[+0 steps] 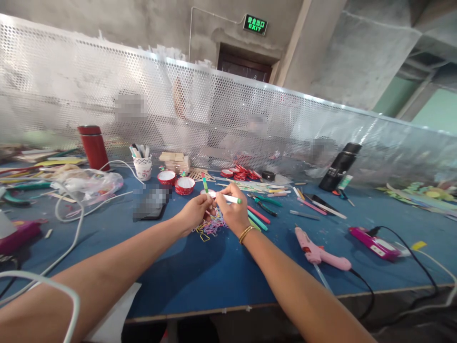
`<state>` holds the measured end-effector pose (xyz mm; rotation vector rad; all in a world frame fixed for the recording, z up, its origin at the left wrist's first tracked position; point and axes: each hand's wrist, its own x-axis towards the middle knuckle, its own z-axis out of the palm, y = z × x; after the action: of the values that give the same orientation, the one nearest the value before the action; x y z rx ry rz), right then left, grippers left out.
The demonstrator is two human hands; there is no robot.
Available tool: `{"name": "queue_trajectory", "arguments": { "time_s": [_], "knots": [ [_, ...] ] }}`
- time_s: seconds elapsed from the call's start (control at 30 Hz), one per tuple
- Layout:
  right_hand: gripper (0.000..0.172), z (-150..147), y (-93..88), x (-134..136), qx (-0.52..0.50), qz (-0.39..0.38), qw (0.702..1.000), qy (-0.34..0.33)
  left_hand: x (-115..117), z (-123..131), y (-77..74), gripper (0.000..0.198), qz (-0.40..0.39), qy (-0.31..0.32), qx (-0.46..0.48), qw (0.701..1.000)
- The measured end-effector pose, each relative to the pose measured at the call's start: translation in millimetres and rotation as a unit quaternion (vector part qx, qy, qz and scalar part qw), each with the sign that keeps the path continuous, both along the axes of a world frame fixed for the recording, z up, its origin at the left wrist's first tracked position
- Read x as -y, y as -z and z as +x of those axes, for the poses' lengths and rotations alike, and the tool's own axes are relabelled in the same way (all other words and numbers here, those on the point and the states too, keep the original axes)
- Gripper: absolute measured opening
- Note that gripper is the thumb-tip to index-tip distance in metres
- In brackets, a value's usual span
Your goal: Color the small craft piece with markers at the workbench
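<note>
Over the middle of the blue table, my left hand [197, 212] is closed on a narrow stick [204, 183] with green, blue and red sections, held upright. My right hand [233, 208] grips a white marker with a green end [232, 198], its other end pointing at the stick. Whether the marker touches the stick I cannot tell. Beneath both hands lies a pile of pastel loops [213, 225], partly hidden by my fingers. Right of my right hand are several coloured markers [259, 215]. Green-handled pliers [264, 206] rest just beyond them.
A pink glue gun [321, 252] and a magenta power strip [374, 243] with cords lie right. Red-rimmed round tins [184, 186], a marker cup [143, 166] and a black phone [154, 205] stand left. A red flask [94, 147] and black bottle [339, 166] line the perforated screen [200, 95].
</note>
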<state>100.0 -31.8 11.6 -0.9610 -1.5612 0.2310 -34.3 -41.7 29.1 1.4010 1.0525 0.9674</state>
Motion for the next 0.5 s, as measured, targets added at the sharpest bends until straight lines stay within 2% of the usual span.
{"name": "queue_trajectory", "arguments": {
  "time_s": [0.23,0.4,0.5],
  "knots": [
    [0.014,0.2,-1.2,-0.1,-0.005,0.006,1.0,0.014,-2.6,-1.3,2.0,0.022,0.005,0.005,-0.005,1.0],
    [0.012,-1.2,-1.3,0.7,0.002,0.0,1.0,-0.013,-1.7,-0.5,2.1,0.021,0.0,0.004,-0.008,1.0],
    [0.013,-0.6,-0.2,-0.3,0.002,0.01,1.0,0.006,-0.9,0.2,1.4,0.021,-0.001,0.001,-0.008,1.0]
  ]
}}
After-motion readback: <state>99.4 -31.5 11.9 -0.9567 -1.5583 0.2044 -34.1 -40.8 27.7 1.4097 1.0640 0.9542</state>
